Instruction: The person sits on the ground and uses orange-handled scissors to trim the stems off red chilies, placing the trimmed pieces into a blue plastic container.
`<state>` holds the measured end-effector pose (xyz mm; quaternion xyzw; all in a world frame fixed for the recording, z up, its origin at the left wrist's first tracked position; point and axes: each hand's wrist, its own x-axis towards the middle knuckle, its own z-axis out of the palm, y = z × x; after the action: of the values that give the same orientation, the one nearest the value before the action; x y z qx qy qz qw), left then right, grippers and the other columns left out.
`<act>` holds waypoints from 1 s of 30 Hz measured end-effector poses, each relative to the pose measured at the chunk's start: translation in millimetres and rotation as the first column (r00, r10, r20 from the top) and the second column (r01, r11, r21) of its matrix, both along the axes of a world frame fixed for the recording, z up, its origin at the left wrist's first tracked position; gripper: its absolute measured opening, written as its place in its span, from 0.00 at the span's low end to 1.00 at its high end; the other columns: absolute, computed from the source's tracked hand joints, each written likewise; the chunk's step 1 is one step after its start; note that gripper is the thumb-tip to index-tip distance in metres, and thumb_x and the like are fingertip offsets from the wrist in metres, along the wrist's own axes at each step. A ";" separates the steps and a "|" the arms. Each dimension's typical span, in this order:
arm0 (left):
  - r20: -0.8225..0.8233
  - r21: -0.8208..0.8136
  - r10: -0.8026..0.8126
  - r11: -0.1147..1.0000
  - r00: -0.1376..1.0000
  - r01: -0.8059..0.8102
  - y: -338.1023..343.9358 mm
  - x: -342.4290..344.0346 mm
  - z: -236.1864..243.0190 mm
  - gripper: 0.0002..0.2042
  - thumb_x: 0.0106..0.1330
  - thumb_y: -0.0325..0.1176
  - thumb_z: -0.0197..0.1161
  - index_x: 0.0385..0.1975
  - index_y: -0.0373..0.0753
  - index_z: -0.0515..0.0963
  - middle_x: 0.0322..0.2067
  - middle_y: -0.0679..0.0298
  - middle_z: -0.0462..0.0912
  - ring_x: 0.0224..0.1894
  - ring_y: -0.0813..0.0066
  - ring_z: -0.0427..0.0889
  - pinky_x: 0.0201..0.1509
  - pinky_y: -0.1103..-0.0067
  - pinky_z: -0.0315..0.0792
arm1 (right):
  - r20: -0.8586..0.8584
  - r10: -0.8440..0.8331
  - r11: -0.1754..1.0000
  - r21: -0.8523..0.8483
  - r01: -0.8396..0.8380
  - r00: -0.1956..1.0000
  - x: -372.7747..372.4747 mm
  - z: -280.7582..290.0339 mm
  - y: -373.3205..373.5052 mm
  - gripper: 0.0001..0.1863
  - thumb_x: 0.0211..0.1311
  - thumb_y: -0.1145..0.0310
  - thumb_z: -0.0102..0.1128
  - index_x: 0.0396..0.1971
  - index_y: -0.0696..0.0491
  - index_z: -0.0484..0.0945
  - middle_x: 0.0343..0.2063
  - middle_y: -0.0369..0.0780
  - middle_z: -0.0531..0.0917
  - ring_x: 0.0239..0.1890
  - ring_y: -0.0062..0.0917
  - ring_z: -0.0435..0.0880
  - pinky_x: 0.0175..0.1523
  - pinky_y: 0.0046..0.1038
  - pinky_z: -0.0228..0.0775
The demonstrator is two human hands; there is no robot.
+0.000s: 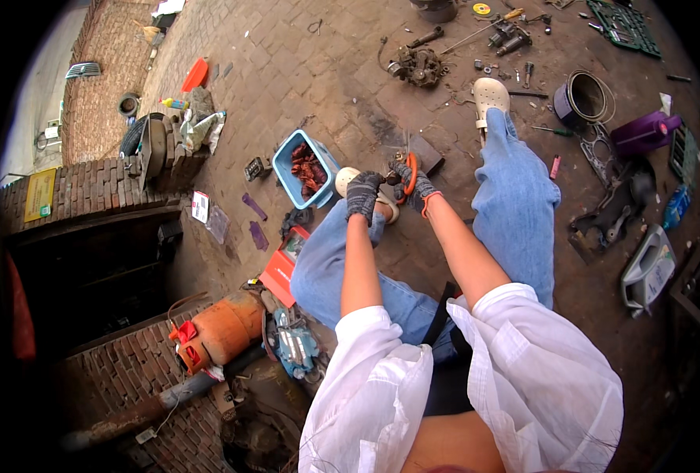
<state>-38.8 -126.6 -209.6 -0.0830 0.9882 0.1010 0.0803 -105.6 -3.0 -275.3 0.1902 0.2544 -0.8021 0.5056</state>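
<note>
Both of my hands wear dark grey knitted gloves and work close together between my knees. My right hand point(419, 188) is closed round an orange-handled hand tool point(411, 168), pliers-like or shears-like; its jaws are hard to make out. Close beside it, the fingers of my left hand point(362, 195) are curled in on a small dark piece that I cannot identify. Just beyond the hands a dark square block point(426, 154) lies on the ground. Left of them stands a light blue tub point(285, 167) holding reddish-brown, copper-like scraps point(309, 169).
Greasy engine parts point(418, 68), a metal can point(580, 99), a purple jug point(641, 134) and a grey oil bottle point(648, 268) lie ahead and right. At left are a red box point(280, 274) and an orange gas cylinder point(225, 327). An open socket case point(624, 27) lies far right.
</note>
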 end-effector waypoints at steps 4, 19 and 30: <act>0.141 0.554 0.419 0.717 0.897 -0.422 13.3 -1.7 6.4 0.05 0.49 0.30 0.53 0.24 0.39 0.74 0.19 0.62 0.74 0.20 0.74 0.72 0.23 0.81 0.65 | 0.141 0.002 1.000 -0.016 0.000 0.990 0.0 17.6 9.9 0.09 0.50 0.64 0.54 0.27 0.52 0.68 0.11 0.37 0.69 0.08 0.24 0.65 0.12 0.25 0.56; 0.412 0.885 0.741 -0.188 0.530 -0.425 33.7 -10.5 8.6 0.03 0.51 0.27 0.53 0.24 0.38 0.72 0.18 0.69 0.70 0.19 0.81 0.68 0.21 0.87 0.64 | -0.981 -0.188 0.904 -0.195 0.380 -0.055 -11.5 -86.3 -37.6 0.05 0.50 0.72 0.53 0.22 0.55 0.67 0.09 0.38 0.69 0.07 0.22 0.64 0.11 0.24 0.55; 0.370 0.897 0.833 -0.203 0.412 -0.394 30.2 -14.4 -5.3 0.03 0.52 0.29 0.53 0.25 0.39 0.71 0.17 0.68 0.70 0.18 0.80 0.69 0.20 0.86 0.65 | 0.094 -0.076 0.977 0.207 0.055 0.993 -3.5 11.8 -0.6 0.14 0.46 0.55 0.57 0.19 0.50 0.69 0.10 0.35 0.70 0.10 0.23 0.67 0.13 0.24 0.57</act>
<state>-53.2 -96.4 -214.9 -0.4866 0.5093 0.6959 -0.1396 -109.1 -3.6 -263.5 0.2896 0.3028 -0.7775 0.4690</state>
